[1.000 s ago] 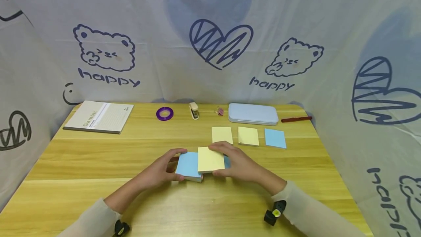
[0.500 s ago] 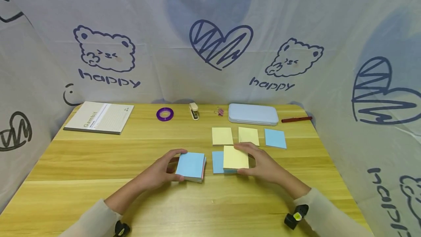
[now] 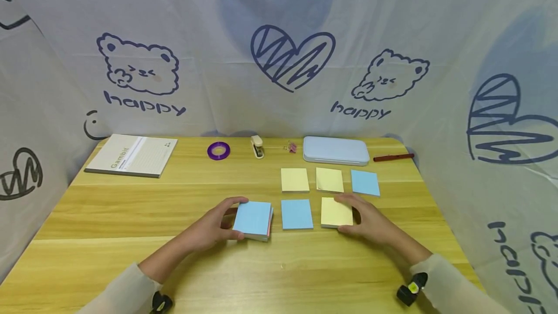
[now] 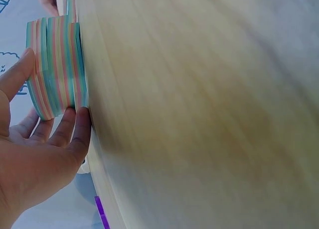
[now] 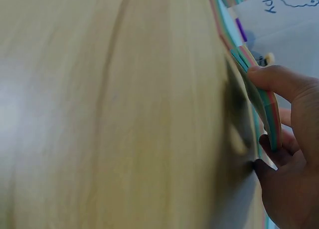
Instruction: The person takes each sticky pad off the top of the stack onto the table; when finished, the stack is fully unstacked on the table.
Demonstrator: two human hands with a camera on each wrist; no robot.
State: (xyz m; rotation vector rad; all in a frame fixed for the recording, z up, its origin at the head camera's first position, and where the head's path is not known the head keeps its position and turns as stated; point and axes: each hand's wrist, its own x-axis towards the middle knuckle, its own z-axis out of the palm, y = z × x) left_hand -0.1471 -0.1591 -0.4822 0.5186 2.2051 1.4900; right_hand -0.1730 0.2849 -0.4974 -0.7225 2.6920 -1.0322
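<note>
The right hand point(image 3: 370, 219) pinches a thin yellow pad of notes point(image 3: 336, 212) between thumb and fingertips, thumb at the near right corner and fingers over the far edge, with the pad low on the desk point(image 3: 131, 217) or just touching it, right of the middle and toward the near edge. The left hand point(image 3: 213, 224) grips the thick stack of notes point(image 3: 253, 219) by its left side, thumb at the near edge and fingers curled over the far one; the stack rests flat just left of a blue pad point(image 3: 297, 214) that lies between it and the yellow one. Such paper blocks are likely light and a little floppy: the thin pad bends if taken by one corner, so holding it by two opposite edges, as here, seems the safer way, and the thick stack is stiff enough to steady by its sides, though its layers could slide or peel apart. Farther back lie two yellow pads point(image 3: 295, 180) and another blue one point(image 3: 364, 182), then a pale blue case point(image 3: 336, 150), a red pen point(image 3: 393, 158), a stapler point(image 3: 257, 146), a ring of purple tape point(image 3: 218, 150) and a notebook point(image 3: 131, 154) at the far left corner. The head view gives this whole layout; the left wrist view alone shows the stack's point(image 4: 55, 69) pink, blue and yellow striped side, and the right wrist view shows the thin pad point(image 5: 264, 107) is striped too and bowed under the fingers point(image 5: 279, 82).
</note>
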